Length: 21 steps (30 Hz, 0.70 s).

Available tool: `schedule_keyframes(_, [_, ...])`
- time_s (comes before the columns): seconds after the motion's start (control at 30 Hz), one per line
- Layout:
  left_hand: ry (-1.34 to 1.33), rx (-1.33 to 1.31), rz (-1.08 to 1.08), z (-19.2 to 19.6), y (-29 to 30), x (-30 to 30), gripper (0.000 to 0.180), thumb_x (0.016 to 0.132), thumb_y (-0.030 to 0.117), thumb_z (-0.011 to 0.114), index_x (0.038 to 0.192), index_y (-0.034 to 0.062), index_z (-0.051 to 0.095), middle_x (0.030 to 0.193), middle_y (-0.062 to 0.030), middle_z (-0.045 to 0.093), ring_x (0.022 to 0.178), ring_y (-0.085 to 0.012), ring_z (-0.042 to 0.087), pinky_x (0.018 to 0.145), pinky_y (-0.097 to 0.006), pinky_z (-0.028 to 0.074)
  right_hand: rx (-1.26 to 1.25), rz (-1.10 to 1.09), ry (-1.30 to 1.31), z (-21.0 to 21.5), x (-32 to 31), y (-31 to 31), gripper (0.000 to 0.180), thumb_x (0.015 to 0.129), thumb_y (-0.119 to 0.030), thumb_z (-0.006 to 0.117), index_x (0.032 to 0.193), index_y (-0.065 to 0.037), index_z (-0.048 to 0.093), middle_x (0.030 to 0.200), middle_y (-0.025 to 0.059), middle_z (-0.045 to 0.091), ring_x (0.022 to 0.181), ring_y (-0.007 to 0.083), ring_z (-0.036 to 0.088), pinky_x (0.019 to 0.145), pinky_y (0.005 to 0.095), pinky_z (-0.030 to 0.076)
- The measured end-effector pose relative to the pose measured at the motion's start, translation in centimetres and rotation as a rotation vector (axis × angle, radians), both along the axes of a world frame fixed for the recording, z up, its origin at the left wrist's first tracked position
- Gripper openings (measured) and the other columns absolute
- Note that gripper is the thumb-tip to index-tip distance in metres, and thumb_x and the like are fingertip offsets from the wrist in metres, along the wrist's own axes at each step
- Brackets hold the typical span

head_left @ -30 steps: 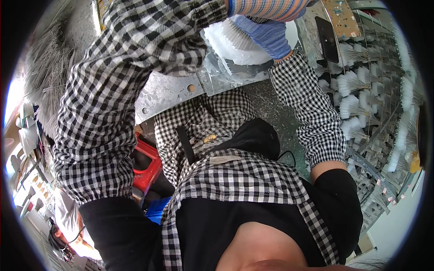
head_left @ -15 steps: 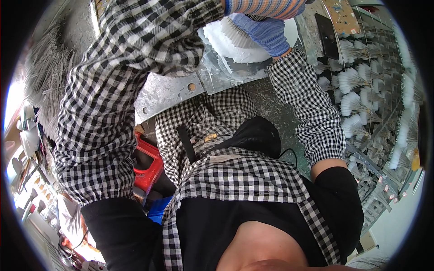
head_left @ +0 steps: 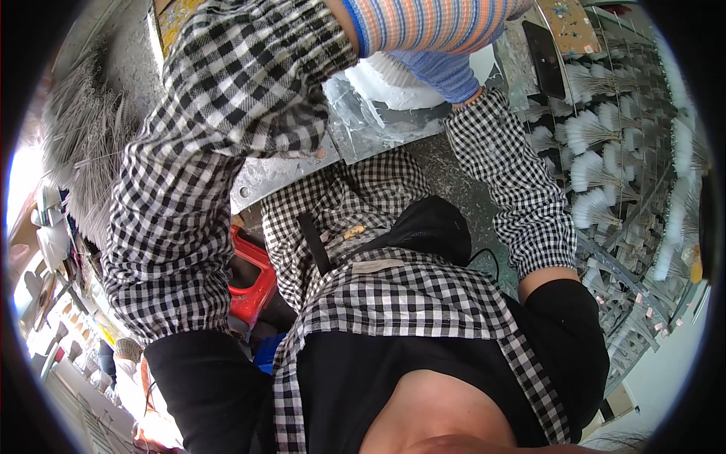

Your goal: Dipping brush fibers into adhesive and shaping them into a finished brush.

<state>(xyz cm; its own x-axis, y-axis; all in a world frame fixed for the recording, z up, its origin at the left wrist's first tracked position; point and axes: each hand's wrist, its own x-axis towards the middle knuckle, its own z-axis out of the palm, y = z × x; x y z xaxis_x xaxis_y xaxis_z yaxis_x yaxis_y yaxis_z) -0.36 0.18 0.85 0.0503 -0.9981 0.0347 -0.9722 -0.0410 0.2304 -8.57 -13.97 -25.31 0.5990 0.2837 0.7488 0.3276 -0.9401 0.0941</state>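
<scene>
At the top of the head view, my left hand [head_left: 439,26] reaches across to the right in an orange, blue and white striped knitted glove. Its fingers are mostly hidden near the upper edge. Under it is my right hand [head_left: 442,74], gloved in blue; its fingers are covered by the left glove. Beside the right hand lies a white fan-shaped bundle with fine ridges [head_left: 387,69], over a thick white paste [head_left: 393,94]. White smears spread from the paste onto the metal worktop [head_left: 352,132]. I cannot tell what either hand grips.
At the right, a rack [head_left: 594,174] carries several white-tipped fan bundles. A dark phone-like slab [head_left: 543,57] lies beside a speckled board [head_left: 569,23]. Grey thin stems [head_left: 76,144] are heaped at the left. A red plastic stool or crate [head_left: 257,280] stands below the worktop.
My left hand and forearm have come lower in the view, and the striped glove now covers more of the right hand and of the white bundle. My right arm has barely moved.
</scene>
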Motion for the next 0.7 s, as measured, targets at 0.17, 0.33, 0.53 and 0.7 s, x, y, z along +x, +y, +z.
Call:
schedule_keyframes(0.17, [0.224, -0.480, -0.181, -4.5, 0.3, 0.4, 0.019, 0.086, 0.017, 0.072, 0.103, 0.0078, 0.070, 0.094, -0.0038, 0.071, 0.093, -0.0234, 0.070, 0.080, -0.040, 0.058, -0.106, -0.050, -0.068, 0.6, -0.4, 0.5, 0.090, 0.099, -0.057, 0.059, 0.161, -0.010, 0.015, 0.161, 0.0163, 0.031, 0.145, 0.0312, 0.039, 0.117, 0.0432, 0.040])
schedule_keyframes(0.33, [0.075, -0.259, -0.137, -2.1, -0.3, 1.0, 0.033, 0.086, 0.017, 0.072, 0.117, 0.0081, 0.064, 0.104, -0.0052, 0.069, 0.101, -0.0235, 0.068, 0.087, -0.040, 0.055, 0.124, -0.026, 0.159, 0.0, -1.0, -0.4, 0.087, 0.102, -0.053, 0.056, 0.161, -0.008, 0.012, 0.162, 0.0163, 0.028, 0.146, 0.0319, 0.036, 0.118, 0.0453, 0.037])
schedule_keyframes(0.53, [0.098, -1.032, 0.032, -1.4, 3.2, -1.5, 0.068, 0.066, 0.029, 0.086, 0.128, 0.0126, 0.062, 0.111, -0.0089, 0.067, 0.103, -0.0294, 0.065, 0.089, -0.044, 0.053, 0.776, -0.189, 0.427, 2.4, -1.5, 0.7, 0.068, 0.099, -0.043, 0.059, 0.149, -0.008, 0.029, 0.149, 0.0146, 0.040, 0.138, 0.0310, 0.043, 0.114, 0.0451, 0.040])
schedule_keyframes(0.7, [0.643, -0.795, 0.333, -5.4, 7.1, -3.7, 0.076, 0.055, 0.034, 0.092, 0.123, 0.0107, 0.065, 0.120, -0.0116, 0.067, 0.117, -0.0351, 0.061, 0.103, -0.048, 0.046, 1.131, 0.254, 0.560, 8.4, -2.0, 7.6, 0.052, 0.095, -0.033, 0.063, 0.137, -0.009, 0.045, 0.137, 0.0133, 0.051, 0.130, 0.0305, 0.051, 0.110, 0.0446, 0.043])
